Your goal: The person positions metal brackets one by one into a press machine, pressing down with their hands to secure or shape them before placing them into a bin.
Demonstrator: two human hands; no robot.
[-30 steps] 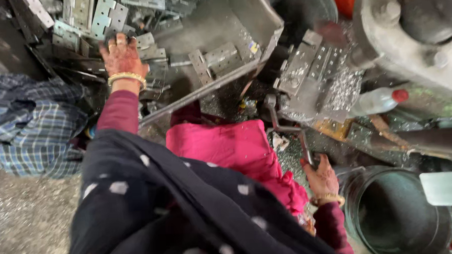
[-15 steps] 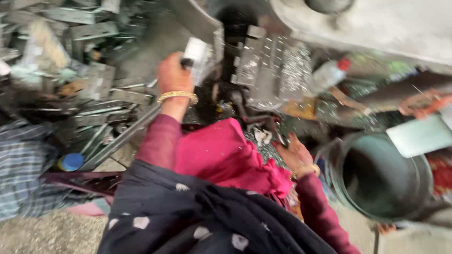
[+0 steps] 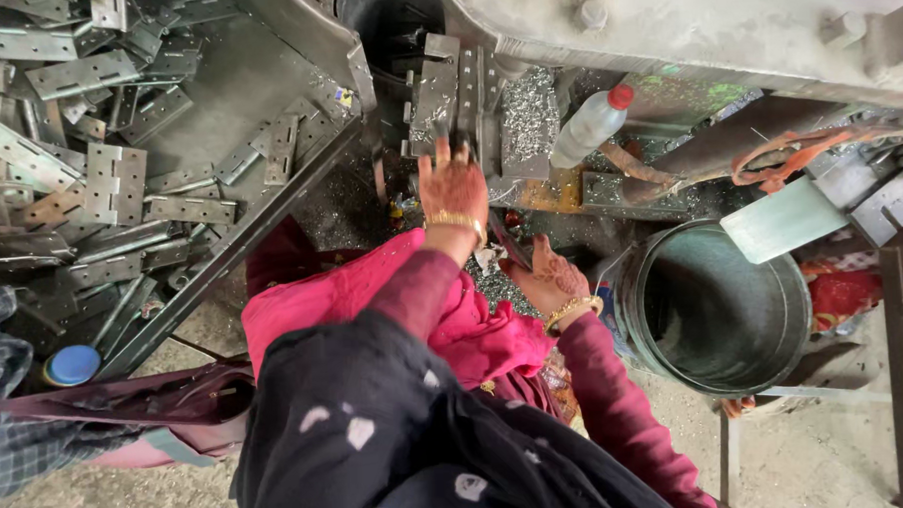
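Observation:
My left hand [image 3: 452,184] reaches forward to the machine bed, its fingertips on a grey metal hinge plate [image 3: 434,99] that stands among other plates in the fixture. My right hand [image 3: 555,277] sits lower and to the right, at the bed's near edge beside a thin dark lever [image 3: 507,244]; its fingers curl down and I cannot tell whether they hold anything. Both wrists wear gold bangles. Metal shavings [image 3: 530,111] lie on the bed.
A sloped steel tray [image 3: 270,205] at the left holds several loose hinge plates [image 3: 109,186]. A round metal bucket [image 3: 716,310] stands at the right. A clear bottle with a red cap [image 3: 592,124] lies on the machine. A blue-lidded jar [image 3: 72,364] sits at the lower left.
My left hand has swung from the tray of hinge plates rightward to the machine's fixture, carrying a plate there. My right hand has stayed near the bucket.

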